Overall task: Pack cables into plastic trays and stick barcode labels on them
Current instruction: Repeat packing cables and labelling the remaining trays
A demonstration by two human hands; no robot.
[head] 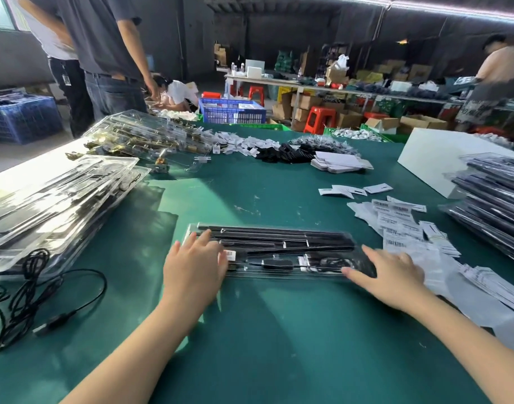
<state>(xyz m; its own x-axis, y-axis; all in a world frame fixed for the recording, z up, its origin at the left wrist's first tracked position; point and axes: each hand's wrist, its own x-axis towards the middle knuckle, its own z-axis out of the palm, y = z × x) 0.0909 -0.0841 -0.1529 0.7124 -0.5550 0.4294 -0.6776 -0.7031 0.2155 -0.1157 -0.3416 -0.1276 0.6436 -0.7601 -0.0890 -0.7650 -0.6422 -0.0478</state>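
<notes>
Clear plastic tray (279,252) lies crosswise just ahead on the green table (279,330), long axis left to right; left hand (196,265) flat on its left end, right hand (391,277) spread on its right end, label sheets (401,225) nearest the right

A clear plastic tray (279,252) lies crosswise at the middle of the table (279,345), with rods and a cable inside it. The left hand (193,268) rests flat on the tray's left end, the right hand (391,277) flat on its right end. To the left of the tray sits a stack of trays (54,205), and before that stack lie loose cables (37,298). Just right of the tray lies a heap of barcode labels (407,228); farther right stands a stack of packed trays (494,199), with a board (430,158) behind it. Behind the middle tray, across the table, lie more trays (145,141), small tags (238,144) and a pile of dark parts (296,150).
</notes>
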